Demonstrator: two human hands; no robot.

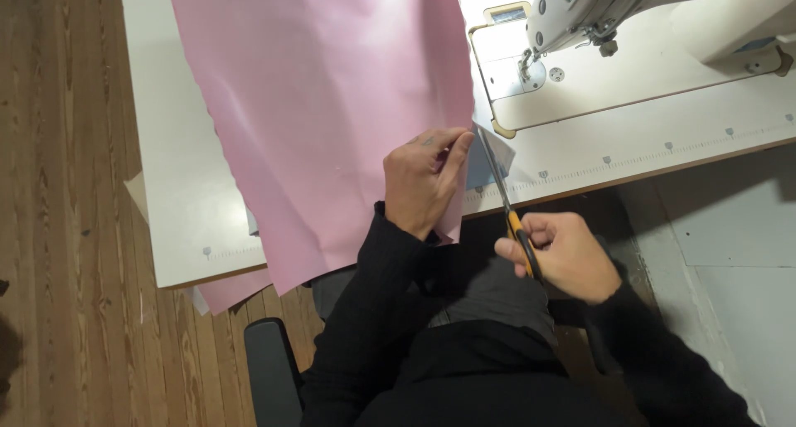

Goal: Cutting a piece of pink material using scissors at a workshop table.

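Observation:
A large sheet of pink fabric [315, 95] lies over the white sewing table [178, 186] and hangs off its front edge. My left hand [423, 182] pinches the fabric's right edge near the table front, fingers closed on it. My right hand [564, 257] grips the orange and black handles of a pair of scissors [502, 195]. The blades point up and away, their tips at the fabric's right edge beside my left fingers. A small grey-white offcut [497, 157] sits just past the blades.
A white sewing machine [630, 12] stands at the back right, its needle over a metal plate [531, 75]. A ruler strip runs along the table's front edge. Wooden floor lies to the left, and a black chair arm [269, 369] is below.

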